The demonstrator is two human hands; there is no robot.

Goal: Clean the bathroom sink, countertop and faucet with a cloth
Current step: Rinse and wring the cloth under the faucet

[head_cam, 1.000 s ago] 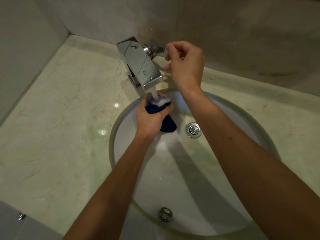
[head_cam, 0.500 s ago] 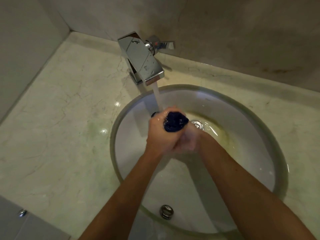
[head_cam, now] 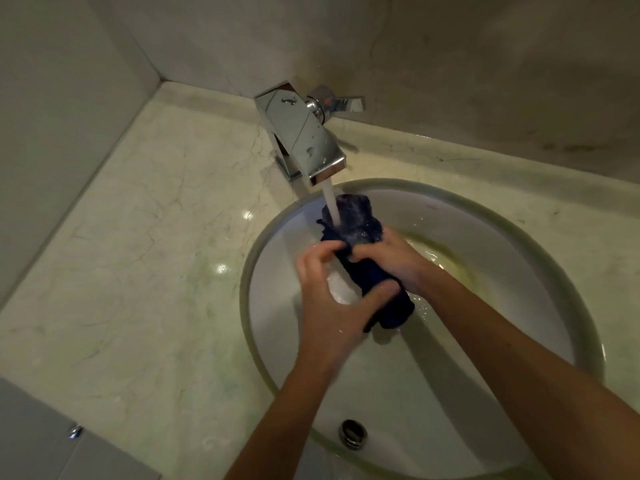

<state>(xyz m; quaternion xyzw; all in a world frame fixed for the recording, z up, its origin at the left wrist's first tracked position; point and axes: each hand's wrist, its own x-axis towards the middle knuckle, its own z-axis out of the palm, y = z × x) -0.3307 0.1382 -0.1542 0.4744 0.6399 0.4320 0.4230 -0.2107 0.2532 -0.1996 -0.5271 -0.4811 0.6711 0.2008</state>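
Currently both hands work the dark blue cloth (head_cam: 360, 244) under running water (head_cam: 330, 202) inside the sink (head_cam: 519, 306). Left hand (head_cam: 332, 306): fingers curled round the cloth's lower, bunched part, thumb across it. Right hand (head_cam: 388, 259): wrapped round the cloth from the far side, just beyond the left hand, the two touching. The cloth's upper end stands free above both hands, and the stream from the faucet (head_cam: 304, 140) lands on it directly. Faucet lever (head_cam: 341, 105) sits beyond the hands, against the back wall, untouched.

Step in hand, by my reading: wetting and rinsing the cloth before any wiping. The counter (head_cam: 138, 254), to the left of the left hand, shows no wipe marks I can identify, so the cleaning proper looks not yet begun. A yellowish tint lies in the basin just right of the right hand, near where the drain would be; the drain itself is hidden by the arm. The overflow hole (head_cam: 353, 432) lies nearer the body, below the forearms.

Next move likely calls for wringing: opposite twists with both hands, cloth kept low over the basin so runoff stays inside. One hand must then let go to reach the lever and shut off the water.
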